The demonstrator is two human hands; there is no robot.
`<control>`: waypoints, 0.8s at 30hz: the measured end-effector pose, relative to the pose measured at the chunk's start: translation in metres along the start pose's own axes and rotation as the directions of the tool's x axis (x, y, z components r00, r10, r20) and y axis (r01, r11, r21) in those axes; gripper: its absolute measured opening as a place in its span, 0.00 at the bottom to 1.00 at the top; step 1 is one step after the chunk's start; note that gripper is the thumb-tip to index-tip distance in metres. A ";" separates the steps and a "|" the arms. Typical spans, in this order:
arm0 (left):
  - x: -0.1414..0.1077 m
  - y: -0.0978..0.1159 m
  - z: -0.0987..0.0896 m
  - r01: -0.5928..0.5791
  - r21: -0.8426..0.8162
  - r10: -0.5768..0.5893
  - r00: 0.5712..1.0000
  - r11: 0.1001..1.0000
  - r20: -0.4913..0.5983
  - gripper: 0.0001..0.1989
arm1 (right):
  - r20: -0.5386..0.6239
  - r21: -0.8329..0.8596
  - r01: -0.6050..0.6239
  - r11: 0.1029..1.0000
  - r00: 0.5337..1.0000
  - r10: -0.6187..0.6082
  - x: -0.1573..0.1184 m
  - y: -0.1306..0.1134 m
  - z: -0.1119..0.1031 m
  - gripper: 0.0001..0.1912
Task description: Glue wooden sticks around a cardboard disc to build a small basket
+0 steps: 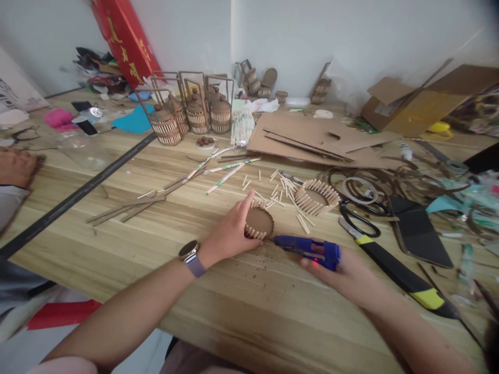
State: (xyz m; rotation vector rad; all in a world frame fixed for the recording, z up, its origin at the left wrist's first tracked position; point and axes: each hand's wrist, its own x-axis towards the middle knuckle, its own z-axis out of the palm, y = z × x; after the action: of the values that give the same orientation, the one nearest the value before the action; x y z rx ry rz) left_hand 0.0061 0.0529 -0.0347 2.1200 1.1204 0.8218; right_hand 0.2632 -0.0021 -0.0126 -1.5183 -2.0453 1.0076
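My left hand (pixel 234 231) grips the near left side of a small round cardboard base (pixel 260 222) edged with short upright sticks. Thumb and fingers curve around its rim. A blue glue gun (pixel 307 249) with a lit red light is in my right hand (pixel 343 275), its nozzle at the lower right edge of the base. Beyond them, short cut wooden sticks (pixel 288 187) lie scattered. Just right of these sits a second round base (pixel 316 197) ringed with sticks that lean outward.
Scissors (pixel 360 221), a black-and-yellow utility knife (pixel 397 270) and a phone (pixel 421 231) lie to the right. Finished lidded baskets (pixel 166 127) stand at the back left, near a cardboard sheet (pixel 296 135). Another person's hand (pixel 17 166) rests at the far left.
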 end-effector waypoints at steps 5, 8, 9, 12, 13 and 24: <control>-0.001 -0.002 0.000 -0.004 -0.007 0.004 1.000 1.000 -0.003 0.59 | -0.012 -0.036 0.001 0.999 1.000 -0.002 0.001 -0.004 0.002 0.20; 0.000 -0.002 0.000 -0.001 -0.005 0.001 1.000 1.000 -0.002 0.59 | -0.018 -0.047 -0.006 0.999 1.000 0.005 0.001 -0.003 0.004 0.19; 0.000 -0.001 0.001 0.003 -0.005 -0.003 1.000 1.000 0.000 0.59 | -0.018 -0.049 -0.006 0.999 1.000 0.005 0.001 -0.003 0.004 0.19; 0.000 -0.001 0.000 0.005 -0.005 -0.005 1.000 1.000 0.004 0.60 | -0.025 -0.059 -0.008 0.998 1.000 0.006 0.001 -0.003 0.005 0.19; 0.001 0.000 0.000 0.003 -0.003 -0.003 1.000 1.000 0.004 0.60 | -0.030 -0.061 -0.008 0.998 1.000 0.006 0.001 -0.003 0.005 0.19; 0.000 -0.002 0.001 -0.009 -0.006 0.009 1.000 1.000 -0.003 0.59 | -0.034 -0.079 -0.009 0.997 0.999 0.007 0.001 -0.005 0.006 0.18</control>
State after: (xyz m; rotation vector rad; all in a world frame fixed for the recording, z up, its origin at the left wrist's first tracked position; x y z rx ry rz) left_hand 0.0057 0.0536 -0.0369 2.1210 1.1097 0.8319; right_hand 0.2556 -0.0034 -0.0127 -1.5737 -2.0798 0.9068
